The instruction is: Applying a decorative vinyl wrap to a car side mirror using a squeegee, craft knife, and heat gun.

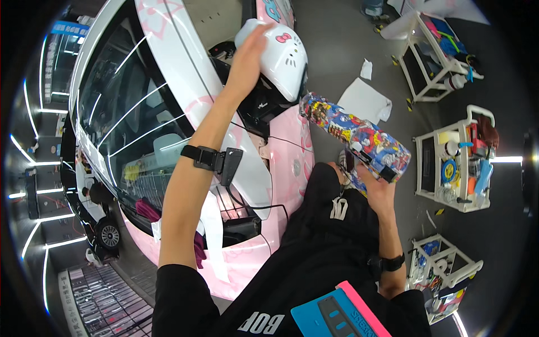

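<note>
My left hand [252, 59] lies with straight fingers against the back of a white side mirror housing [283, 54], which bears a cat face and a pink bow. In my right hand [377, 185] is a heat gun [358, 135] covered in colourful cartoon print. Its nozzle points at the mirror's lower edge, a short gap away. Below the housing shows the black mirror base [259, 103]. The mirror belongs to a car with a pink patterned fender [290, 139] and a white pillar [181, 50].
Three tool carts [442, 164] stand along the right. A white sheet [364, 101] lies on the floor. A white strip [214, 240] and a purple cloth [147, 209] hang by the windscreen. Blue and pink squeegees [332, 314] sit at my chest. A black car [90, 210] is beyond.
</note>
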A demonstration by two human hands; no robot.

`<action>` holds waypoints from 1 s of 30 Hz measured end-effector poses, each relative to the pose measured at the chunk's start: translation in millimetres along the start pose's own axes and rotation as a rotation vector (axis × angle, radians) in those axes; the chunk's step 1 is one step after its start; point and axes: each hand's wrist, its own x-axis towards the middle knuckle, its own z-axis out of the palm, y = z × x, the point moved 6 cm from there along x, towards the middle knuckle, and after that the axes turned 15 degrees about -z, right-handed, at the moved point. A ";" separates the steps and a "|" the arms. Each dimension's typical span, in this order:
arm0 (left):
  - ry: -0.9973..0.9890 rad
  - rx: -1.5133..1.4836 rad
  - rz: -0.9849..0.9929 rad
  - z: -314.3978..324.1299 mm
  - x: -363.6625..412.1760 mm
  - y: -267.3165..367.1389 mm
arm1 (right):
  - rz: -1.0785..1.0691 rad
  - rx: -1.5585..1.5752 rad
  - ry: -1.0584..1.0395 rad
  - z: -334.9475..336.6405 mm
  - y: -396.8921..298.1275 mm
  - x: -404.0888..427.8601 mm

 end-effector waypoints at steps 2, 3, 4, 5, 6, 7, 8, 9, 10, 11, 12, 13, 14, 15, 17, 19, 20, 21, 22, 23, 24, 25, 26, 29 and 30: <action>0.226 -0.291 -0.158 -28.0 0.2 -24.3 | -0.044 -0.061 -0.038 7.9 -17.3 4.6; 0.259 -0.321 -0.277 -25.9 -4.3 -30.2 | -0.082 -0.126 -0.056 4.1 -24.3 7.5; 0.290 -0.354 -0.396 -20.2 -11.8 -37.3 | -0.120 -0.191 -0.074 3.4 -32.8 11.8; 0.289 -0.459 -0.456 -13.2 -18.0 -47.2 | -0.156 -0.193 -0.071 9.5 -47.8 16.7; 0.291 -0.586 -0.486 -2.1 -24.1 -44.1 | -0.178 -0.263 -0.116 15.1 -61.3 22.3; 0.301 -0.713 -0.514 8.2 -31.1 -41.3 | -0.199 -0.335 -0.160 20.7 -73.9 27.8; 0.348 -0.773 -0.461 8.8 -35.0 -46.7 | -0.223 -0.404 -0.206 28.6 -88.0 32.0; 0.419 -0.822 -0.435 9.3 -42.2 -53.1 | -0.263 -0.478 -0.246 36.1 -97.4 35.9; 0.489 -0.872 -0.408 12.5 -49.7 -59.8 | -0.272 -0.490 -0.243 42.3 -103.8 40.0; 0.483 -1.008 -0.311 22.5 -55.3 -55.7 | -0.284 -0.506 -0.237 47.3 -111.6 44.1; 0.497 -1.066 -0.287 30.3 -63.4 -57.9 | -0.291 -0.518 -0.235 52.8 -115.6 46.7; 0.531 -1.071 -0.302 38.9 -69.4 -68.9 | -0.341 -0.586 -0.220 54.3 -119.8 48.8; 0.569 -1.068 -0.318 43.9 -77.5 -77.1 | -0.335 -0.612 -0.218 54.4 -119.3 49.6; 0.609 -1.025 -0.291 49.0 -86.6 -74.6 | -0.329 -0.645 -0.217 50.7 -117.7 51.2; 0.643 -0.943 -0.259 59.9 -99.1 -70.9 | -0.333 -0.753 -0.224 42.6 -122.6 51.0; 0.630 -0.854 -0.249 71.8 -102.8 -74.8 | -0.316 -0.749 -0.154 42.1 -131.6 47.6; 0.612 -0.701 -0.232 76.9 -104.9 -69.6 | -0.305 -0.748 -0.110 38.7 -134.7 44.4; 0.605 -0.551 -0.210 81.7 -107.3 -64.1 | -0.235 -0.812 -0.057 25.7 -129.7 44.0; 0.586 -0.465 -0.232 87.9 -107.5 -61.0 | -0.189 -0.813 -0.036 17.5 -129.1 43.6; 0.565 -0.372 -0.252 88.8 -107.3 -52.3 | -0.142 -0.807 -0.013 11.3 -129.7 42.6; 0.540 -0.278 -0.272 90.3 -104.7 -47.4 | -0.094 -0.800 0.012 2.6 -129.2 41.0; 0.564 -0.217 -0.287 88.4 -99.6 -47.9 | -0.165 -0.730 0.015 -12.5 -123.0 44.5; 0.576 -0.242 -0.305 83.5 -90.5 -51.8 | -0.158 -0.744 0.017 -29.0 -122.0 46.8; 0.594 -0.246 -0.315 60.1 -68.7 -57.6 | -0.175 -0.748 0.061 -65.5 -121.8 50.2; 0.531 -0.261 -0.378 57.6 -71.4 -60.0 | -0.160 -0.786 0.059 -74.4 -121.1 50.3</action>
